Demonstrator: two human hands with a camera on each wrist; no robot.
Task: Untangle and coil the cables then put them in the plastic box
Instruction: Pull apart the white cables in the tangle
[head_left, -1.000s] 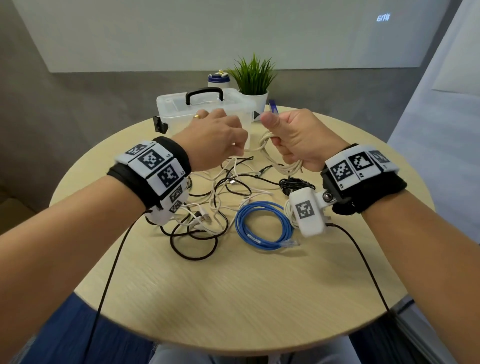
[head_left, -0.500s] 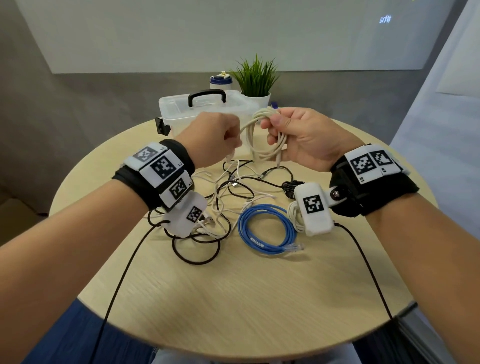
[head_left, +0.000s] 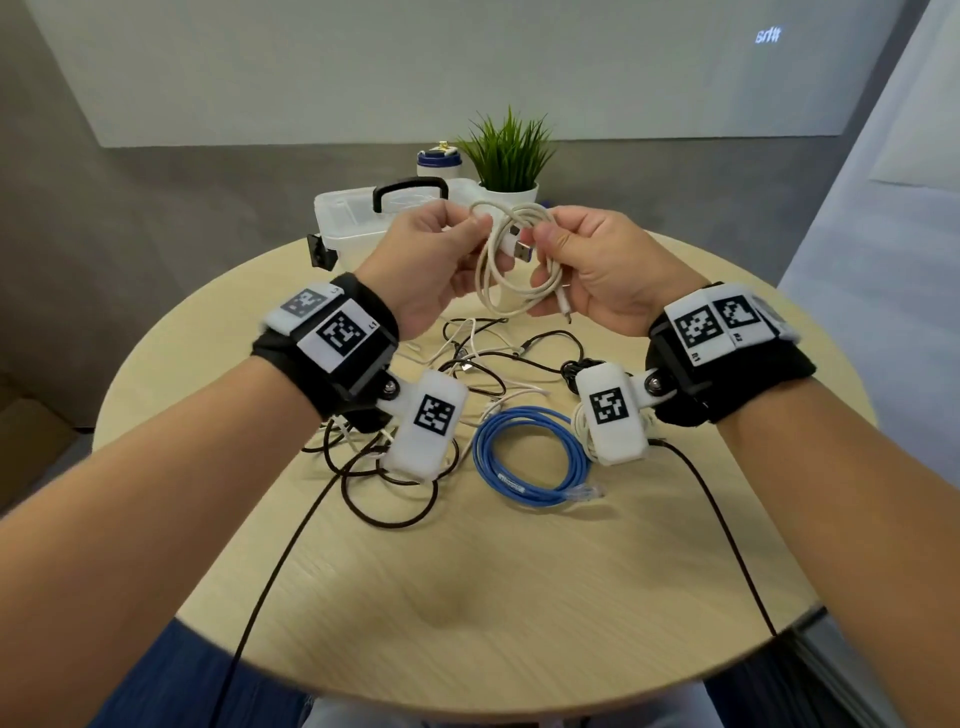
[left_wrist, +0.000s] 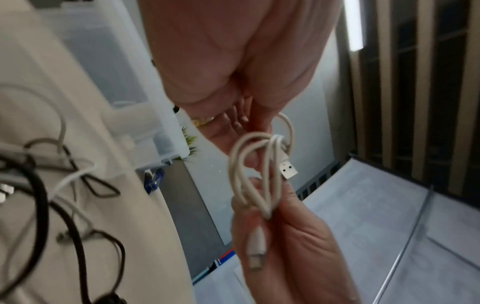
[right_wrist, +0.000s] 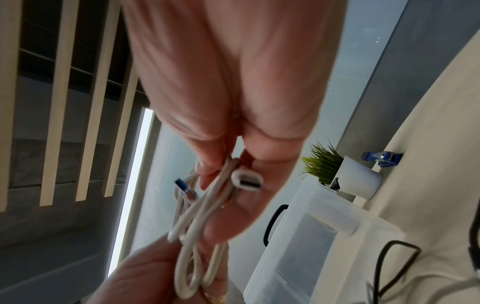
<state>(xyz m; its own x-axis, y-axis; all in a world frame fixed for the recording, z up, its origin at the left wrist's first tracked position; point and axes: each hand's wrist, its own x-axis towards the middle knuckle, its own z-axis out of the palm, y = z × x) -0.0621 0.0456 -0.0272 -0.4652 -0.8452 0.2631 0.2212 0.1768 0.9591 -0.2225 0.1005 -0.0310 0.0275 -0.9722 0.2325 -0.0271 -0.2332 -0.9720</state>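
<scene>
A white USB cable (head_left: 511, 260) hangs in loose coils between my two hands, raised above the table. My left hand (head_left: 441, 254) pinches its left side, and my right hand (head_left: 582, 260) pinches the right side, with one plug (right_wrist: 246, 181) lying against the fingers. The USB plug (left_wrist: 288, 169) sticks out of the loops. Behind the hands stands the clear plastic box (head_left: 353, 223) with a black handle, lid on. A coiled blue cable (head_left: 530, 457) lies on the table below, beside a tangle of black and white cables (head_left: 415, 415).
A potted green plant (head_left: 506, 161) and a small blue-lidded jar (head_left: 439, 158) stand behind the box. The round wooden table (head_left: 467, 597) has bare surface at the front. Black wires run from both wrist cameras off the near edge.
Both hands have lifted the white cable higher and turned it, so the coils now hang open between them with the USB plug showing.
</scene>
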